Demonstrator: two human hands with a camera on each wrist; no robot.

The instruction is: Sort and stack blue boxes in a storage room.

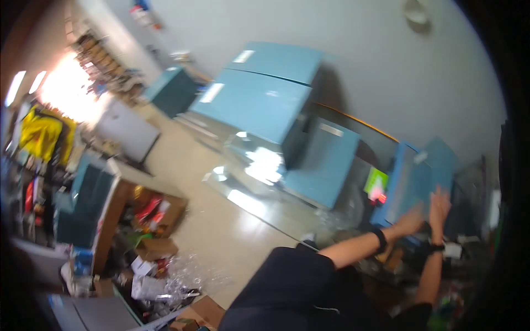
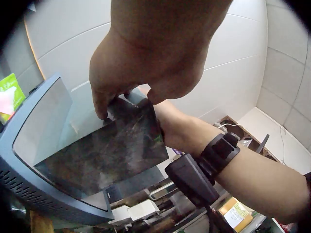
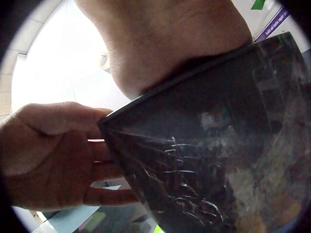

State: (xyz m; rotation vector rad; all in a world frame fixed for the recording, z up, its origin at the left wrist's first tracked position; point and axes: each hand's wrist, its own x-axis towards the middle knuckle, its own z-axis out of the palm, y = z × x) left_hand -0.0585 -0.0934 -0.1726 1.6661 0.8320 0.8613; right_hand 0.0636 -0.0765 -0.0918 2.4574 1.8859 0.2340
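A dark flat box point(image 3: 204, 121) in creased clear plastic film is up between the hands. My left hand point(image 2: 146, 63) pinches it at an edge; in the right wrist view the thumb lies on its corner and the fingers reach behind. The heel of my right hand point(image 3: 170, 43) is right at the box's upper edge, its fingers hidden in that view; I cannot tell whether they curl round the box. In the head view both hands are blurred, before a blue-framed machine point(image 1: 398, 165) with a glassy panel point(image 2: 53, 116) and side vents.
Large teal cabinets point(image 1: 254, 99) line the wall. A lime green and pink item point(image 1: 377, 183) is beside the blue frame. Clear film point(image 1: 187, 276) and cartons point(image 1: 156, 249) lie on the floor at left. White boxes point(image 2: 143, 209) and a yellow item point(image 2: 235, 213) are below the hands.
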